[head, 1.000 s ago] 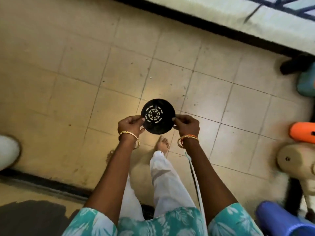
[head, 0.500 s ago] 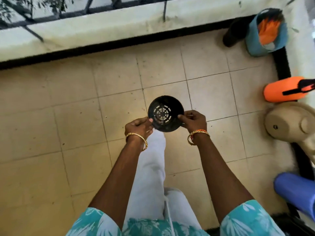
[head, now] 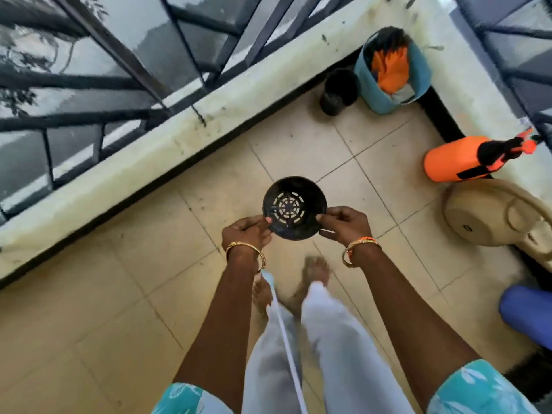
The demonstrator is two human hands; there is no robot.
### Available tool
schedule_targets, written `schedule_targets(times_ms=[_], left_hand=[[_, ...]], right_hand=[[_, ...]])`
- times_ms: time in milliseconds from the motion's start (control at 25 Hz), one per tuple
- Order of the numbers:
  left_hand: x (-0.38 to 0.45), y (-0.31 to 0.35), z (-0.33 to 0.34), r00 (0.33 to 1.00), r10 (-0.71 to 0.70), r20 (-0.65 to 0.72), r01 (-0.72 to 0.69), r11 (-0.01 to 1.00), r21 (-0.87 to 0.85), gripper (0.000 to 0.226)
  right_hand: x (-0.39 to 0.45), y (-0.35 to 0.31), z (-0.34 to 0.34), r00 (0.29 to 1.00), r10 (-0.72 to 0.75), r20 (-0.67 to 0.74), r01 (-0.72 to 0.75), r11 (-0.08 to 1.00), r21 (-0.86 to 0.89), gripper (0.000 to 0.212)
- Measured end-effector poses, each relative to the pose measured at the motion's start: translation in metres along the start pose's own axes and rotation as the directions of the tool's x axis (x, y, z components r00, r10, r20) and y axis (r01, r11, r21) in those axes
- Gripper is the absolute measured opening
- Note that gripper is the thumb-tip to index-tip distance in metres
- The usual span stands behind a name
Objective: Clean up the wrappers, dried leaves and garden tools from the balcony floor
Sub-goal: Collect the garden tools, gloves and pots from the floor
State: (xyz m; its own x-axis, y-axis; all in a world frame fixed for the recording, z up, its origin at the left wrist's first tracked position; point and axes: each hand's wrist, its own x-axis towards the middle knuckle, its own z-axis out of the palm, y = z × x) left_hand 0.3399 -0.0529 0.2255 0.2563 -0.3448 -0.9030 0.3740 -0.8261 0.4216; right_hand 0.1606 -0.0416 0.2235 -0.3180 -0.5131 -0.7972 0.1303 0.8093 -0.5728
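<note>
Balcony floor (head: 298, 144); both hands (head: 248, 233) gripping pot (head: 294, 207)

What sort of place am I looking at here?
Most likely a home balcony used for gardening: a tiled floor edged by a low wall with a metal railing, plus an orange sprayer and a small black pot held in both hands.

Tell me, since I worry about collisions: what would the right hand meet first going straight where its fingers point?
The small black plastic pot it already pinches; beyond that, probably the left hand, though depth is unclear.
</note>
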Motion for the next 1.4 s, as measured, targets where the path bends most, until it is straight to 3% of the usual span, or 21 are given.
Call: schedule_targets(times_ms=[160, 360, 720, 920, 1080, 1240, 1400], left_hand=[[0.047, 0.039, 0.068, 1.000, -0.022, 0.021, 0.022, 1.000, -0.010, 0.016], [0.131, 0.066, 0.160, 0.997, 0.009, -0.072, -0.004, 0.998, 0.066, 0.019], [0.275, 0.073, 0.251, 0.987, -0.002, -0.160, 0.036, 0.978, 0.207, 0.021], [0.307, 0.081, 0.270, 0.990, -0.026, -0.137, 0.045, 0.990, 0.134, 0.023], [0.314, 0.079, 0.280, 0.993, -0.052, -0.110, 0.065, 0.991, 0.116, 0.022], [0.312, 0.075, 0.289, 0.978, -0.019, -0.209, 0.043, 0.993, 0.113, 0.016], [0.315, 0.077, 0.286, 0.974, 0.023, -0.225, 0.006, 0.992, 0.127, 0.015]], right_hand=[[0.072, -0.049, -0.002, 0.999, 0.006, -0.049, -0.004, 0.999, 0.052, 0.016], [0.199, -0.096, 0.003, 0.998, 0.032, -0.062, -0.035, 0.998, -0.056, 0.022], [0.365, -0.112, 0.024, 0.994, 0.110, -0.024, -0.110, 0.994, 0.002, 0.023], [0.405, -0.115, 0.026, 0.996, 0.085, -0.020, -0.085, 0.996, -0.016, 0.015], [0.417, -0.115, 0.025, 0.989, 0.105, -0.104, -0.099, 0.993, 0.062, 0.023], [0.420, -0.116, 0.030, 0.976, 0.120, -0.181, -0.097, 0.987, 0.130, 0.019], [0.421, -0.121, 0.039, 0.976, 0.101, -0.192, -0.078, 0.990, 0.121, 0.014]])
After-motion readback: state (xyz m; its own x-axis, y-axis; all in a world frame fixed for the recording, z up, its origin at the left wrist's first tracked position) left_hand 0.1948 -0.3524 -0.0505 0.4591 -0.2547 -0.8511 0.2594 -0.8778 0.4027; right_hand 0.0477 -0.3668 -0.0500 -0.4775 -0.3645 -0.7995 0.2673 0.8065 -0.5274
